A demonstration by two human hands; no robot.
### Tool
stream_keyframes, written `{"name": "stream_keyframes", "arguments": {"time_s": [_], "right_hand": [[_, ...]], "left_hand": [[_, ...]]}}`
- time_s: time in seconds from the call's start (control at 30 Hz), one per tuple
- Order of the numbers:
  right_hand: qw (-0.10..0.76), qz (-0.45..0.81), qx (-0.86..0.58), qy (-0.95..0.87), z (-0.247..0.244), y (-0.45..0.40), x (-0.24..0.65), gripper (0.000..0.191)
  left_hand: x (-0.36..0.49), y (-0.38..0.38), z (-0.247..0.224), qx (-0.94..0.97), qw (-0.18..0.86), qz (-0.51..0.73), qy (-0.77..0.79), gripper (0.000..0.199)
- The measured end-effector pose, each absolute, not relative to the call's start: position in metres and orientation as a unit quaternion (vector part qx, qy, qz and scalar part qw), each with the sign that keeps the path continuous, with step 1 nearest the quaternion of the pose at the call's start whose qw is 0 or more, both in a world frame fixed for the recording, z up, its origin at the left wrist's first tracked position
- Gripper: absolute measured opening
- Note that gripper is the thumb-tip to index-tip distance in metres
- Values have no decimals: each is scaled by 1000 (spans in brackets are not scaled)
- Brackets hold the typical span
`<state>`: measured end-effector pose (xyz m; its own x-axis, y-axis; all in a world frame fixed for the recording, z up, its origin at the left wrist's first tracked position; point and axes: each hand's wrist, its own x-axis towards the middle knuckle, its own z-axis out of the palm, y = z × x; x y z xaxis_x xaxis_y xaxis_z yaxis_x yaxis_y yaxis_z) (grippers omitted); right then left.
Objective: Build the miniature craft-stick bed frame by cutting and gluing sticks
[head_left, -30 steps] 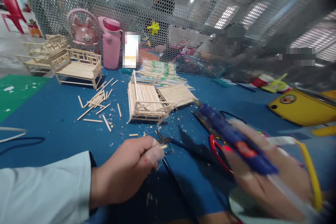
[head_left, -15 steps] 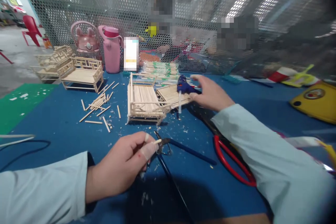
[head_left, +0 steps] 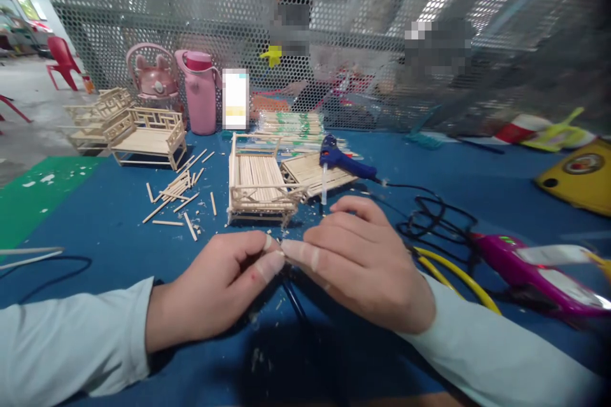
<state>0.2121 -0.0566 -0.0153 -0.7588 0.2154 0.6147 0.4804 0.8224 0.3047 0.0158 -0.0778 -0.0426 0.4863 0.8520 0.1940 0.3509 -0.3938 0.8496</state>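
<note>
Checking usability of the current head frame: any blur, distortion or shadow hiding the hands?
Head view: left hand and right hand are sharp, fingertips meeting. Wide-angle warp bends the mesh fence and smears the purple tool near the right edge. A dark shadow lies on the blue table under the hands. Ceiling lights glare softly through the mesh.
</note>
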Motion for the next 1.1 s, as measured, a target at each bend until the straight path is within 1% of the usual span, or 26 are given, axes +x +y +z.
{"name": "stream_keyframes", "arguments": {"time_s": [0.07, 0.1, 0.13, 0.2, 0.23, 0.27, 0.33, 0.47, 0.57, 0.63, 0.77, 0.8, 0.97, 1.03, 1.1], "right_hand": [[310, -227, -204, -900, -19, -55, 213, 15], [319, -224, -211, -896, -20, -54, 213, 12], [328, -221, -216, -893, -21, -54, 213, 10], [338, -217, -223, -888, -21, -53, 212, 8], [344, -216, -224, -886, -21, -53, 211, 8], [349, -216, -227, -883, -20, -53, 209, 8], [360, -211, -234, -878, -18, -52, 207, 6], [374, -203, -250, -869, -14, -51, 204, 9], [374, -198, -262, -868, -15, -52, 204, 9], [373, -196, -271, -865, -16, -52, 204, 8], [373, -211, -275, -861, -17, -54, 206, 5], [372, -215, -272, -861, -17, -55, 206, 5], [370, -226, -263, -862, -18, -56, 207, 6], [369, -223, -262, -863, -17, -55, 208, 8], [379, -215, -278, -856, -17, -53, 210, 17]], "left_hand": [[10, -79, -40, 787, 326, 331, 406, 20], [7, -79, -38, 796, 276, 348, 411, 16], [3, -78, -36, 806, 214, 375, 405, 23], [-4, -75, -30, 826, 65, 425, 365, 46], [-5, -73, -27, 834, -2, 435, 340, 53], [-6, -70, -23, 841, -58, 429, 324, 57], [-4, -64, -17, 851, -113, 399, 322, 61], [4, -58, -13, 859, -122, 361, 342, 65], [6, -59, -14, 857, -125, 343, 364, 64], [6, -62, -15, 857, -136, 326, 376, 56], [7, -67, -13, 864, -169, 294, 373, 22], [8, -68, -12, 867, -168, 289, 368, 18], [10, -72, -8, 883, -172, 254, 355, 19], [10, -72, -4, 881, -199, 230, 362, 18], [8, -72, 1, 866, -242, 209, 384, 18]]}}
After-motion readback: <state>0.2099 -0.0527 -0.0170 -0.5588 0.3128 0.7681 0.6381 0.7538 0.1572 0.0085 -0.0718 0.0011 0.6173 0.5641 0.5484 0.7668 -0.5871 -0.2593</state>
